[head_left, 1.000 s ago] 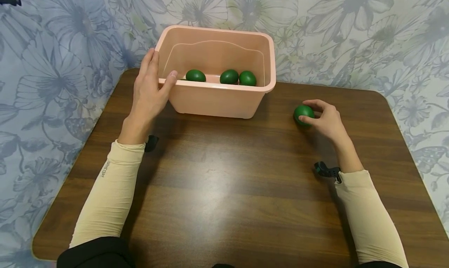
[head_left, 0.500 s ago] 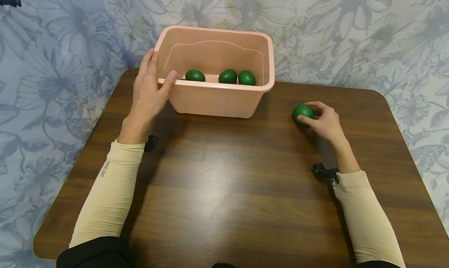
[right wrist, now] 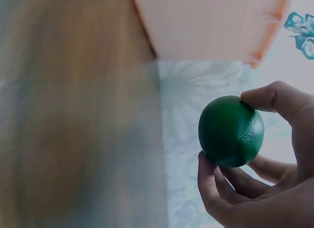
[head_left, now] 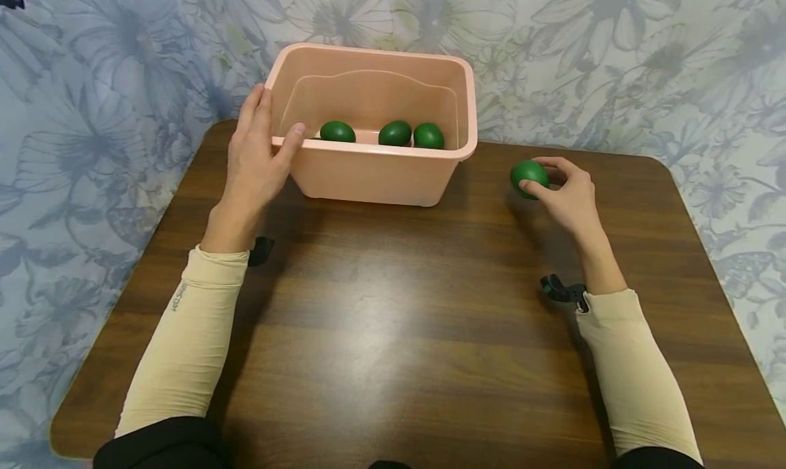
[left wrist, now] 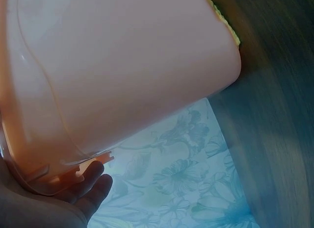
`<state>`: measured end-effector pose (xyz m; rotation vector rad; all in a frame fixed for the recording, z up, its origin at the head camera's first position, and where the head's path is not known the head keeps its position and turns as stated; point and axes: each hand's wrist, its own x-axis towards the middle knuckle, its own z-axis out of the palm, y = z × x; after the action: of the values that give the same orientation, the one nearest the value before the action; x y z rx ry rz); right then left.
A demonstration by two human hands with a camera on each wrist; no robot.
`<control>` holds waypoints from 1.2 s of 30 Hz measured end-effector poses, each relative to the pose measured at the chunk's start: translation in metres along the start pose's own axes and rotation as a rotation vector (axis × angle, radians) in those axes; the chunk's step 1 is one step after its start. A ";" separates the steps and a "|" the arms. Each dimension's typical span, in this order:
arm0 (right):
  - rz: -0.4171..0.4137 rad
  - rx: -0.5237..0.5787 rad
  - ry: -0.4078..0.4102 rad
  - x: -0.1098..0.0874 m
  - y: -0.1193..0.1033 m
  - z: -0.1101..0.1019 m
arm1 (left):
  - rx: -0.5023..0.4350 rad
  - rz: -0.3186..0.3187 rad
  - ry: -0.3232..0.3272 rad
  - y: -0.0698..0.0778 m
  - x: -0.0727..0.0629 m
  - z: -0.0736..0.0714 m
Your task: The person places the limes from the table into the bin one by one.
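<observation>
A peach-coloured plastic bin point(head_left: 374, 175) stands at the back of the table. My left hand point(head_left: 248, 158) grips its front left corner, thumb over the front rim and fingers along the left side. In the left wrist view, two fingertips point(left wrist: 95, 186) show beyond the bin's rim. To the right of the bin, my right hand point(head_left: 568, 192) holds a glossy, round, lime-like green fruit point(head_left: 529, 179) between thumb and fingers, raised over the table. The right wrist view shows this fruit point(right wrist: 230, 131) whole. Several similar green fruits point(head_left: 395, 133) lie inside the bin, partly hidden by its front wall.
The brown wooden table point(head_left: 381, 305) has rounded corners, and its back edge meets a wall with floral paper point(head_left: 583, 59). A dark wrist camera point(head_left: 561, 290) sticks out from the right wrist, another point(head_left: 261, 250) from the left.
My right hand has lifted the green fruit up from the tabletop, slightly to the left in the view. The left hand keeps its grip on the bin.
</observation>
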<state>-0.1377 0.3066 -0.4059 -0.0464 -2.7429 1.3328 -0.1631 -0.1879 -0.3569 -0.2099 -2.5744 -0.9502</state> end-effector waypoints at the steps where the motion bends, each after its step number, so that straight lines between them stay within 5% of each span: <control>1: -0.006 0.009 0.005 0.001 -0.004 0.000 | -0.001 -0.002 0.000 0.000 0.000 0.000; 14: -0.026 0.128 0.080 0.021 -0.040 -0.005 | -0.001 0.002 0.004 -0.001 0.000 0.002; 24: -0.103 0.058 0.146 0.034 -0.081 -0.003 | 0.008 0.010 0.008 -0.001 0.001 0.000; 36: -0.226 0.240 0.225 0.041 -0.114 0.015 | -0.004 0.022 0.019 0.000 -0.001 0.003</control>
<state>-0.1781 0.2274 -0.3224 0.1195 -2.3108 1.4794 -0.1635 -0.1862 -0.3596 -0.2282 -2.5479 -0.9447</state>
